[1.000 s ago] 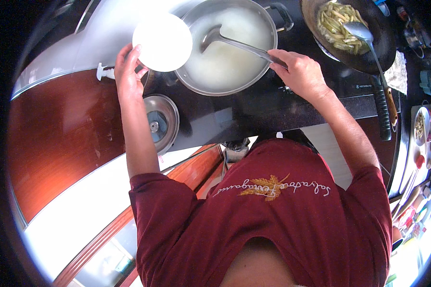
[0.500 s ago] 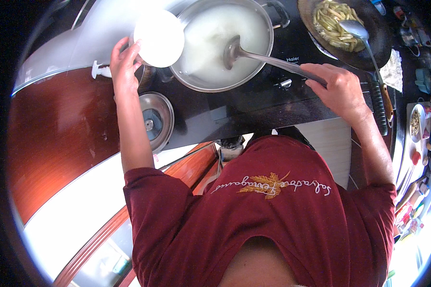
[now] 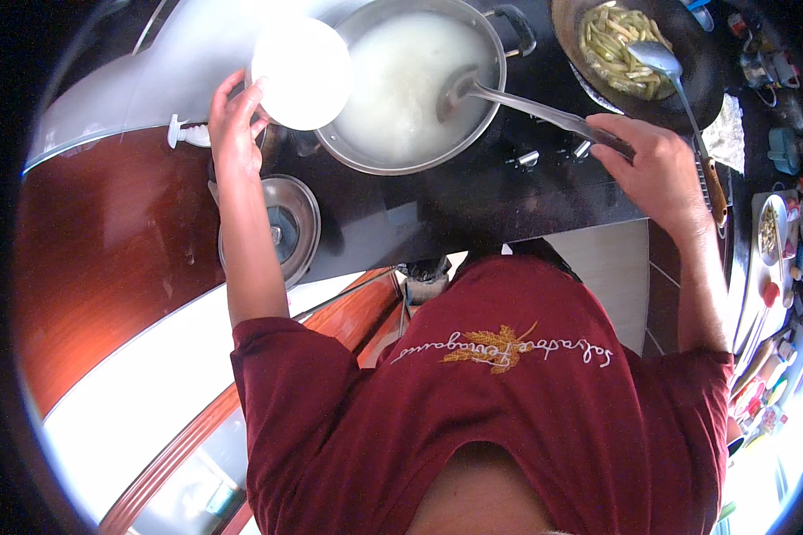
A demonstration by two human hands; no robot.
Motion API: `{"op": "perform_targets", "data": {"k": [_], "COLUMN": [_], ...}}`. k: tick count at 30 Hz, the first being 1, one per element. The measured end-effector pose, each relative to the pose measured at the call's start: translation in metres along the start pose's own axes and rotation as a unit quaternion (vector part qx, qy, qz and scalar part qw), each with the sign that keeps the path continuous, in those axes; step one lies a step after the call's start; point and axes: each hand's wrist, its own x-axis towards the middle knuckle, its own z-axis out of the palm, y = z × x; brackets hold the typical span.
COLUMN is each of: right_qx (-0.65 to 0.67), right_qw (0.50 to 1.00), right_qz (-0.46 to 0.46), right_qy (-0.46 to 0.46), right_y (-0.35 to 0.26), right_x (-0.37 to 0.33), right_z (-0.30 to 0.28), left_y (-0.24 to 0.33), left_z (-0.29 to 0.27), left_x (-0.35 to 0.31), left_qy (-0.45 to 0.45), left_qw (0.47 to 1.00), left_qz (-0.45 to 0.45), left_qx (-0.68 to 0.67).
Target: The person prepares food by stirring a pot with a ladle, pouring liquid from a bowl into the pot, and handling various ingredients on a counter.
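My left hand (image 3: pixel 238 125) grips a white bowl (image 3: pixel 302 75) by its near left side, holding it over the left rim of a wide steel pot (image 3: pixel 366 166). Glare washes out the bowl's inside. Cloudy whitish liquid (image 3: pixel 393 94) fills much of the pot. Closed around the handle of a steel ladle (image 3: pixel 544 111), my right hand (image 3: pixel 649 165) is off to the right of the pot. The ladle's head is partly sunk in the liquid near the pot's right wall.
To the right, a dark wok (image 3: pixel 700 85) holds greenish-yellow strips (image 3: pixel 617 45) and a spatula (image 3: pixel 656 59). A steel lid (image 3: pixel 305 223) lies below my left wrist on the black counter (image 3: pixel 437 209). Stove knobs (image 3: pixel 527 160) sit near the pot. Farther right stands a plate of food (image 3: pixel 770 234).
The ladle and my right hand have shifted right, toward the pot's right wall. The bowl in my left hand has moved only slightly.
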Motion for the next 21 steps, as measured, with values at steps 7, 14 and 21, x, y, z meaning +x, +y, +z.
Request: {"op": "perform_targets", "data": {"k": [7, 14, 21], "right_qx": [0.041, 0.113, 0.024], "right_qw": [0.999, 0.991, 0.996], "right_qz": [0.003, 0.012, 0.079], "right_qy": [0.007, 0.067, -0.035], "right_y": [-0.009, -0.004, 0.004], "right_x": [0.012, 0.039, 0.044], "right_z": [0.052, 0.077, 0.057], "left_y": [-0.003, -0.002, -0.012], "left_z": [-0.002, -0.004, -0.014], "left_x": [-0.001, -0.008, -0.010], "left_qy": [-0.009, 0.009, 0.021], "left_qw": [0.999, 0.999, 0.998], "left_qz": [-0.006, -0.007, -0.016], "left_qx": [-0.045, -0.042, -0.061]}}
